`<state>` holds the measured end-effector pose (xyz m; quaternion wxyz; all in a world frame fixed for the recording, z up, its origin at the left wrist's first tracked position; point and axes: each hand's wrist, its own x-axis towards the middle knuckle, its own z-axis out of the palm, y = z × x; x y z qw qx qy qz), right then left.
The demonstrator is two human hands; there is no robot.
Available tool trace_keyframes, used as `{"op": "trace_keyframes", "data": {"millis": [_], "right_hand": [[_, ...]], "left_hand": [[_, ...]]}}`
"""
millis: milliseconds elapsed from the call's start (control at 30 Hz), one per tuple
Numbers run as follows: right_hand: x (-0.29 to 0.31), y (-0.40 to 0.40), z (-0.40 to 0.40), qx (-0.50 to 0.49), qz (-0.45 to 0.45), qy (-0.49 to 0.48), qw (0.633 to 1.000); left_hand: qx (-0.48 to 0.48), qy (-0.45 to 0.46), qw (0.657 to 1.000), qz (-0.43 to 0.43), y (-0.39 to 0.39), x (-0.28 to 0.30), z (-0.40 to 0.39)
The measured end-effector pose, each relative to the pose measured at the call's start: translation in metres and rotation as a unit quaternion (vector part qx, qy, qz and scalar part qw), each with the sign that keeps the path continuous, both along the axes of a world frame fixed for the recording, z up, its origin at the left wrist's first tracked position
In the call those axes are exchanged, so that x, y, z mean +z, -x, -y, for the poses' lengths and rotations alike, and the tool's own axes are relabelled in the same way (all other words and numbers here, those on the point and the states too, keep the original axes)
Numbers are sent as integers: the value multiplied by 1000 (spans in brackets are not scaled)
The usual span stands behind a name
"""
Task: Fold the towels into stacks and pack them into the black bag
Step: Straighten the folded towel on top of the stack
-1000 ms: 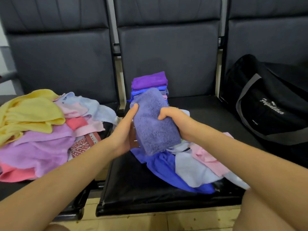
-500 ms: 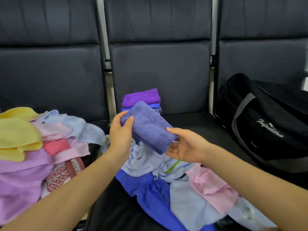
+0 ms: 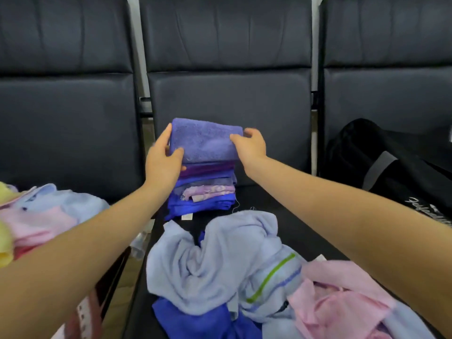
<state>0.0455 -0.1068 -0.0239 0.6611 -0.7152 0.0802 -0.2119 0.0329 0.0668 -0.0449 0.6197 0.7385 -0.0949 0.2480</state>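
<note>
A folded periwinkle towel [image 3: 204,140] lies flat on top of the stack of folded towels [image 3: 204,189] at the far end of the middle seat [image 3: 281,216], its long axis running left to right. The left hand [image 3: 162,159] grips its left end, thumb on the near face and fingers curled round the far edge; the right hand [image 3: 250,144] holds its right end the same way. The stack beneath shows purple, blue and lilac layers, with a small white tag [image 3: 187,217] at the bottom whose print cannot be read. On the right seat the black bag [image 3: 391,167] carries white script lettering, too cut off to read. Loose towels lie nearer: a pale blue towel [image 3: 220,260] with a green stripe, a pink towel [image 3: 342,297], a royal blue towel [image 3: 195,321]. A further heap of unfolded towels [image 3: 44,216] covers the left seat. The chairs are black padded vinyl.
</note>
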Motion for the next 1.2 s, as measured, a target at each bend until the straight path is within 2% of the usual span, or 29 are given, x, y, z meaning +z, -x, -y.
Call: {"op": "trace_keyframes", "data": {"millis": [100,167,233,300,467,567,633,800,867,933,1067,1133,1200], "right_hand": [[4,-36,-6,-14,12,75,997],[-5,-52,-8,-8,-65,139,988],[-19,-56,-4,25,-152,183,971],[-26,-49,2,61,-169,158,971],[-31,1,26,52,-103,35,993],[-40,40,43,42,-123,2,992],[-48,69,56,35,-138,10,990],[-71,136,95,47,-174,122,976],[-81,153,114,39,-178,217,959],[-88,168,131,37,-209,322,923],[-95,196,148,62,-281,425,859],[-95,207,152,95,-302,454,833],[-94,217,155,137,-314,472,812]], "left_hand": [[39,-31,998,-31,-35,1,-5],[59,-134,982,-121,-53,-7,-9],[69,-231,950,-198,-56,-17,-10],[82,-252,943,-200,-54,-23,-11],[170,-221,953,-118,-10,-19,-7],[116,-177,973,-94,29,-23,8],[58,-148,980,-122,58,-29,25],[-63,-223,956,-179,119,-47,75],[-113,-276,936,-186,141,-57,94],[-162,-350,906,-176,164,-72,111],[-185,-432,854,-222,193,-102,124],[-183,-456,845,-212,199,-116,124],[-169,-451,853,-202,203,-125,126]]}}
